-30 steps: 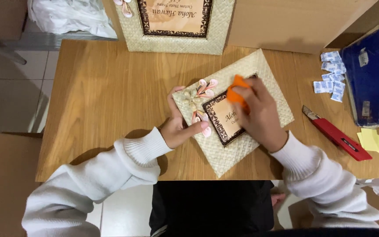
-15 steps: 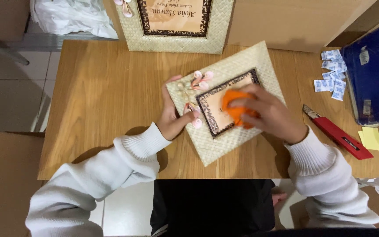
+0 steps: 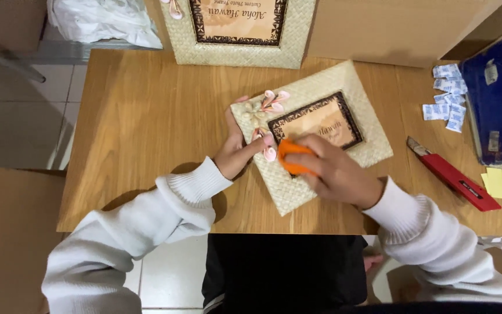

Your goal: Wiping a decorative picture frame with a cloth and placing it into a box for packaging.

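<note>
The work in hand looks like wiping the small woven photo frame (image 3: 344, 93) that lies tilted in the middle of the wooden table (image 3: 140, 122). The right hand (image 3: 335, 171) presses an orange cloth (image 3: 293, 160) down on the near edge of the frame, just below the dark inner border. Its fingers are curled over the cloth and grip it, so most of the cloth hides under them. The left hand (image 3: 235, 154) rests on the frame's left corner and seems to hold it in place. Its thumb and fingers are partly bent and lie flat on the weave, right beside the little shell flowers (image 3: 265, 107), and one fingertip touches the lowest pink shell. I think the wiping is in the middle, not at the end. A next rub would need a soft push, so the shells do not snap off, and a firm left hand, so the frame does not slide. A bigger woven frame (image 3: 233, 52) stands at the far edge of the table. Off to the right lie a red box cutter (image 3: 454, 180), some small white packets (image 3: 445, 99), yellow sticky notes (image 3: 498, 183) and a blue box (image 3: 498, 99), all well apart from both hands
</note>
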